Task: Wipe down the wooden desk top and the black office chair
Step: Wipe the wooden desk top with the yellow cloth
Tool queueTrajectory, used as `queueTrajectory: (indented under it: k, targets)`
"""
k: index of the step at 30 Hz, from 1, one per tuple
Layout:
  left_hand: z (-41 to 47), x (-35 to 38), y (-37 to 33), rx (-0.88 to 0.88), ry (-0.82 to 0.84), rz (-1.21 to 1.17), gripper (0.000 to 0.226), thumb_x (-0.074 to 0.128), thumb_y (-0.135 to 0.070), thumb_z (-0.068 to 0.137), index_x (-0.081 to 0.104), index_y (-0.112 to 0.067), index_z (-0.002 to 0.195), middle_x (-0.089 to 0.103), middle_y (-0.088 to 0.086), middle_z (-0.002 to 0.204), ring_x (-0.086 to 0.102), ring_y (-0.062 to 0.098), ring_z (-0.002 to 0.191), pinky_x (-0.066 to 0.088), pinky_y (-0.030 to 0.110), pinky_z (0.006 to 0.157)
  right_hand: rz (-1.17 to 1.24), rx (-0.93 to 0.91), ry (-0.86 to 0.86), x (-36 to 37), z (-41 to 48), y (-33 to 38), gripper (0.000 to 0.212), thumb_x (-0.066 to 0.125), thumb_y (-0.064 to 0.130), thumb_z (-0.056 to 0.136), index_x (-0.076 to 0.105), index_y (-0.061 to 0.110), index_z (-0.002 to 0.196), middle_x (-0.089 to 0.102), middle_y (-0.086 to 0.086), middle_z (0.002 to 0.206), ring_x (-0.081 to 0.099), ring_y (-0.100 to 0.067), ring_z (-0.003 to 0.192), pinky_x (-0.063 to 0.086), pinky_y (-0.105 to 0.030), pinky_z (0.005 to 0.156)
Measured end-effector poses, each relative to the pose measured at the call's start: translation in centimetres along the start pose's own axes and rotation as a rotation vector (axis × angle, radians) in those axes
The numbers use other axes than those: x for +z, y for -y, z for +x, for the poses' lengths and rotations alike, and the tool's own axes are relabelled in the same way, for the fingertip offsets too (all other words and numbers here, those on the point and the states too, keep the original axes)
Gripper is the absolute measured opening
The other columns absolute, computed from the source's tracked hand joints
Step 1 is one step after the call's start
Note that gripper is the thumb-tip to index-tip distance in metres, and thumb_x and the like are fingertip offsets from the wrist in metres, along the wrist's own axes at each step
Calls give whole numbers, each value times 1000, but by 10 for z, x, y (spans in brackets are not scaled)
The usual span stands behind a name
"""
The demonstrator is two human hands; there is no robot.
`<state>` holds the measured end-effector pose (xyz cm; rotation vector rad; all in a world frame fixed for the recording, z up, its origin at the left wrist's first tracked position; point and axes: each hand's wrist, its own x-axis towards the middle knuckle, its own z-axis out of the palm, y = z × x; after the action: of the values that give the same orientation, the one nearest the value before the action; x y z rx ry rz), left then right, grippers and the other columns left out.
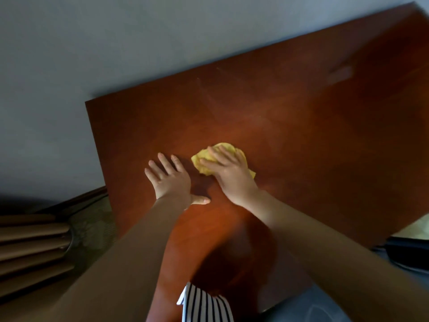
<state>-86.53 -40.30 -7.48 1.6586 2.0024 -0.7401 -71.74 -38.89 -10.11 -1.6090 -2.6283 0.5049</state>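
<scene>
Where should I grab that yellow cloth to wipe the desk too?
Take the yellow cloth from above, at its bunched middle, palm down, as the right hand does. It lies crumpled on the desk top, so its folds give fingers a hold.

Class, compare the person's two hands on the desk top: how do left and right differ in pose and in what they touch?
The left hand lies flat on bare wood with fingers spread; the right hand presses on a bunched yellow cloth. The left hand's thumb sticks out sideways; the right hand's thumb is hidden. Both are palm-down on the desk top.
</scene>
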Motion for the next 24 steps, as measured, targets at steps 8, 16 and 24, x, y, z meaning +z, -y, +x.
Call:
queueTrajectory:
  k: [8,16,24]
  targets:
    - [-1,0,-1,-8,6,48,142,58,-81,59,-20,2,144,-19,32,150,-7,52,139,1,60,111,157,20,-88,7,-89,-4,39,52,14,94,57,23,132,43,1,146,33,-24,139,24,-50,112]
    - [2,1,-1,-28,0,113,143,53,-86,56,-18,1,144,-16,31,151,-3,50,140,5,58,112,147,372,-213,6,-128,-55,46,56,9,90,55,25,132,44,-2,146,35,-26,138,31,-48,110]
    - [1,2,-1,-22,-39,141,144,50,-88,54,-15,2,145,-10,32,152,2,49,141,6,58,112,111,474,-214,-36,-55,-143,44,50,6,95,49,15,138,36,-13,149,31,-32,138,24,-47,112]
